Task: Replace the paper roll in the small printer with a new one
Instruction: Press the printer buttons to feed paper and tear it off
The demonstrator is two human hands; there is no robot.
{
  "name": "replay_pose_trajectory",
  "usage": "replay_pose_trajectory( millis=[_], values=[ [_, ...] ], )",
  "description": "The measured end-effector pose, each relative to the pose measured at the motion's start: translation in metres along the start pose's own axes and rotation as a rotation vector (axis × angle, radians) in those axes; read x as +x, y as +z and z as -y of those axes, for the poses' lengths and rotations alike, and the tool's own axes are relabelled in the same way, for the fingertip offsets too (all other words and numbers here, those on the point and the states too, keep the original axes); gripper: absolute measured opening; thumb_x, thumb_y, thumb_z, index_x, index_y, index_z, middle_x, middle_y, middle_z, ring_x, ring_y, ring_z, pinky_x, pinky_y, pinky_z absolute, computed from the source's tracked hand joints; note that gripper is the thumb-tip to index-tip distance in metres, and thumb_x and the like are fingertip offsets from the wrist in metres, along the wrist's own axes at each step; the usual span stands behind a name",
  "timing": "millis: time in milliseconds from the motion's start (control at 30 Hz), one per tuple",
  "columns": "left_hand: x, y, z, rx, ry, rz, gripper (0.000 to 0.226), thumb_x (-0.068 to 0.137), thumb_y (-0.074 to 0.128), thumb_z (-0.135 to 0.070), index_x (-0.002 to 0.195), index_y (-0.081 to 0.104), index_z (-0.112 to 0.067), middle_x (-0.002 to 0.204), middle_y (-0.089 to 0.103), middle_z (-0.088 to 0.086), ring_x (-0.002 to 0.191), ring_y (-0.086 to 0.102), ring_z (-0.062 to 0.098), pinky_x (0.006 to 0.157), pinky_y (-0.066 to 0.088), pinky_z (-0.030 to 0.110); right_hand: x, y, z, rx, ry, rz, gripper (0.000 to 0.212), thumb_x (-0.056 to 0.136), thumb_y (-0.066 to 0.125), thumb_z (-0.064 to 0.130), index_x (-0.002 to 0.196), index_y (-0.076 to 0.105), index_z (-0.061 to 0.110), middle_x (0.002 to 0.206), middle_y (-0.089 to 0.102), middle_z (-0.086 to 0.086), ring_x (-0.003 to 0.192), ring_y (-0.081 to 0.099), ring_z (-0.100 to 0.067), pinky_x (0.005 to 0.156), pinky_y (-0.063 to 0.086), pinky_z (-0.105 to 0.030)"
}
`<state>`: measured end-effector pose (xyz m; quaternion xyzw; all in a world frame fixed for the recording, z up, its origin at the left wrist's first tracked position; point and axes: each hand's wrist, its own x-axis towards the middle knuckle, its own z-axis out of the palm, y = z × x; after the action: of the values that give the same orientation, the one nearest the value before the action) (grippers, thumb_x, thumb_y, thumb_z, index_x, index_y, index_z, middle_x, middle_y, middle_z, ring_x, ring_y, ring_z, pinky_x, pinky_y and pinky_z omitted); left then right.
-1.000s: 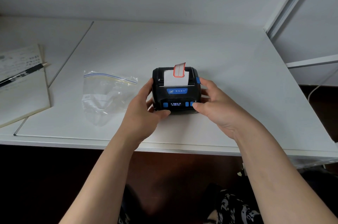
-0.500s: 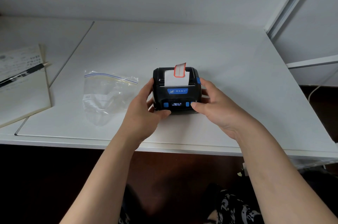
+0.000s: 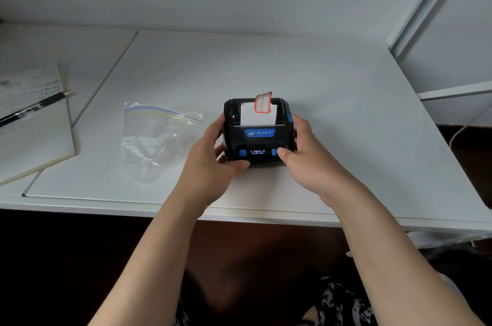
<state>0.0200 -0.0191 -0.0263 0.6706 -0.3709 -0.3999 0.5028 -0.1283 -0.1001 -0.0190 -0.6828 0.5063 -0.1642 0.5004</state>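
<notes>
Printer [image 3: 258,131], black and boxy, sits on the white desk [image 3: 346,102] near its front edge, a red-bordered label strip [image 3: 262,102] poking from the slot. Left hand [image 3: 210,158] cups its left side, right hand [image 3: 306,155] its right, thumb on a blue front button; all fingers [image 3: 286,152] close on the casing. It looks rigid, light, slightly slick; grip the flanks. Blue side latch [image 3: 291,118] probably frees the lid. A clear zip bag [image 3: 157,136] lies left.
</notes>
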Motion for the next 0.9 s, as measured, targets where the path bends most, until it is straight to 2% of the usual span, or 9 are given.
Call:
replay_pose_trajectory(
  millis=[133, 267, 400, 567, 900],
  values=[
    [-0.0005, 0.0001, -0.0003, 0.002, -0.005, -0.001, 0.085, 0.077, 0.067, 0.01, 0.144, 0.034, -0.032, 0.129, 0.047, -0.017, 0.102, 0.052, -0.005, 0.07, 0.044, -0.001, -0.0001, -0.0006, -0.0002, 0.007, -0.002, 0.004, 0.066, 0.096, 0.046, 0.01, 0.148, 0.013, 0.033, 0.144, 0.04, 0.002, 0.128, 0.041, -0.017, 0.091, 0.03, -0.024],
    [0.0, 0.0003, -0.0003, 0.001, -0.004, 0.0, 0.085, 0.077, 0.068, 0.01, 0.143, 0.035, -0.031, 0.13, 0.048, -0.017, 0.102, 0.051, -0.007, 0.07, 0.044, -0.001, -0.0021, -0.0046, 0.0018, 0.057, -0.006, 0.016, 0.064, 0.095, 0.047, 0.01, 0.147, 0.018, 0.035, 0.131, 0.042, 0.008, 0.113, 0.045, -0.012, 0.078, 0.036, -0.017],
    [0.0, 0.0002, -0.0003, -0.003, -0.001, 0.0, 0.085, 0.077, 0.068, 0.01, 0.144, 0.035, -0.03, 0.132, 0.048, -0.016, 0.103, 0.051, -0.008, 0.071, 0.044, -0.001, -0.0029, -0.009, 0.0026, 0.101, -0.003, 0.059, 0.069, 0.091, 0.056, 0.008, 0.145, 0.022, 0.035, 0.117, 0.047, 0.014, 0.109, 0.05, -0.009, 0.089, 0.036, -0.025],
    [0.0001, 0.0006, -0.0006, 0.003, 0.003, 0.0, 0.085, 0.077, 0.067, 0.011, 0.144, 0.035, -0.031, 0.131, 0.048, -0.017, 0.102, 0.052, -0.007, 0.072, 0.044, -0.001, -0.0013, -0.005, 0.0016, 0.005, -0.016, 0.05, 0.083, 0.084, 0.065, 0.007, 0.146, 0.016, 0.034, 0.134, 0.044, 0.002, 0.116, 0.053, -0.015, 0.092, 0.041, -0.027],
    [0.0001, 0.0001, -0.0003, 0.006, 0.005, 0.004, 0.085, 0.077, 0.067, 0.011, 0.144, 0.035, -0.031, 0.136, 0.048, -0.015, 0.114, 0.052, 0.005, 0.073, 0.045, 0.0, 0.0, -0.0046, 0.0014, -0.013, -0.023, 0.033, 0.083, 0.084, 0.066, 0.006, 0.146, 0.016, 0.031, 0.136, 0.044, 0.0, 0.118, 0.052, -0.017, 0.091, 0.039, -0.025]
  ],
)
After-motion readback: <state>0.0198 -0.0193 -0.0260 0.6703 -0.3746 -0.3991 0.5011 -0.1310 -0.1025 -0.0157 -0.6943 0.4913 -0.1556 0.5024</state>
